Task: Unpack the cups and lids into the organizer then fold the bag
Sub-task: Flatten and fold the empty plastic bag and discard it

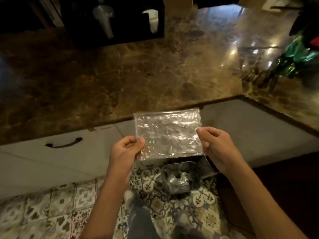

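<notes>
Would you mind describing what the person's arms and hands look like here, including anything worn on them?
Both forearms are bare up to the frame's bottom edge; no sleeves show. The left hand and right hand wear no gloves, and no rings, watch or bracelets are visible. The fingernails look short and unpainted, though the dim picture is too soft to be certain.

counter: brown marble countertop (138, 75), glossy, light glints at right | cabinets: pale drawer front (51, 157) with dark curved handle (63, 144) | floor: patterned tiles (43, 213) | light: dim, warm
</notes>
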Action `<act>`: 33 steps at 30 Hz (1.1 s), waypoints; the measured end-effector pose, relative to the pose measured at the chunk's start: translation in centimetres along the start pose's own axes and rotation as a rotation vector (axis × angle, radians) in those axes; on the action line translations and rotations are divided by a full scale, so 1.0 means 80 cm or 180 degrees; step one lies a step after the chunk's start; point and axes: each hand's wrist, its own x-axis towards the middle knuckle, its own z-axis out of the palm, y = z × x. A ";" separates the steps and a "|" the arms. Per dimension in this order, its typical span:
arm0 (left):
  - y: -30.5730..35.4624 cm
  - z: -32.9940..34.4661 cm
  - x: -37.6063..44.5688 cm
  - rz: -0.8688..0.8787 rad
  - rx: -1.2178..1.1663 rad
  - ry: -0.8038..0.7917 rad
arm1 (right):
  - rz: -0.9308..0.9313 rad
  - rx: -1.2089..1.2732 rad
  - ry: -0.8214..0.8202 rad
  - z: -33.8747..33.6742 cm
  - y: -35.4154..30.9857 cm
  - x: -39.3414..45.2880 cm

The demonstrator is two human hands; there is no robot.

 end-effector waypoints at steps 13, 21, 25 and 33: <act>-0.192 0.044 0.025 -0.0335 0.0603 -0.0057 | 0.0477 -0.0072 0.0813 -0.086 0.184 0.025; -0.449 0.036 0.101 -0.0686 0.1659 -0.0395 | 0.1253 -0.0004 0.1219 -0.134 0.444 0.093; -0.553 0.037 0.127 -0.1202 0.1644 -0.0198 | 0.1545 -0.0192 0.1415 -0.152 0.539 0.128; -0.675 0.051 0.196 -0.1654 0.1566 0.0068 | 0.1767 -0.1066 0.1508 -0.186 0.660 0.203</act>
